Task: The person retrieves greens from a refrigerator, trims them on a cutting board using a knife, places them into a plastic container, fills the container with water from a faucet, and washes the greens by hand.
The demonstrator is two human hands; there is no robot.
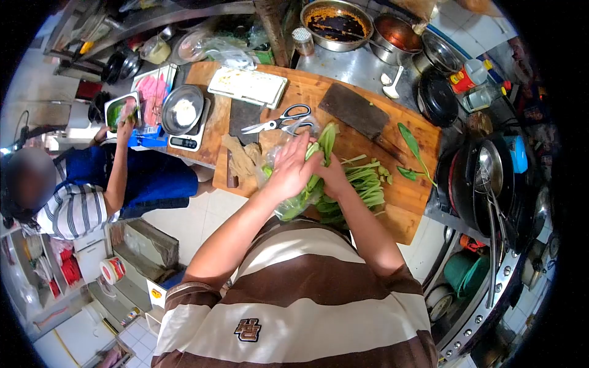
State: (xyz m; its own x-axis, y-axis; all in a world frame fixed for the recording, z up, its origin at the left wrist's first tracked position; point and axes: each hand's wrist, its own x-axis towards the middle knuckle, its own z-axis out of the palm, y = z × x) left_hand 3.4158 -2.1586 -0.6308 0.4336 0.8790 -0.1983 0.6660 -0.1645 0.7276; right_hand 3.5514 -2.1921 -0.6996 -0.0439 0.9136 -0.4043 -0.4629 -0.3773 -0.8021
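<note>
The leafy greens [329, 140] lie bunched in a clear plastic bag [287, 213] at the near middle of the wooden board [408, 211], between the person's two hands. The left hand [292, 165] rests on bag and greens, its fingers long and pressed together; its thumb is hidden, so how firmly it holds cannot be told. The right hand [332, 176] curls around the bunch from the right, its fingertips hidden by leaves and the left hand. The hands meet, leaving little room between them. Just right of the right hand, cut stems [366, 184] lie in a pile; past them is bare wood reaching the board's right edge, where a loose leaf [410, 141] lies with its stem pointing near. On the far side, a dark cleaver [353, 110] lies flat, with open wood between it and the far right corner. Scissors [276, 123] lie just beyond the left hand, blades pointing left, and a crumpled cloth [243, 157] sits at the left, close to the near-left edge. Farther left, a steel bowl [183, 110] stands on a scale [184, 142], near a co-worker's hand [126, 122]. The person's torso [297, 276] is close against the near edge, with little clearance.
</note>
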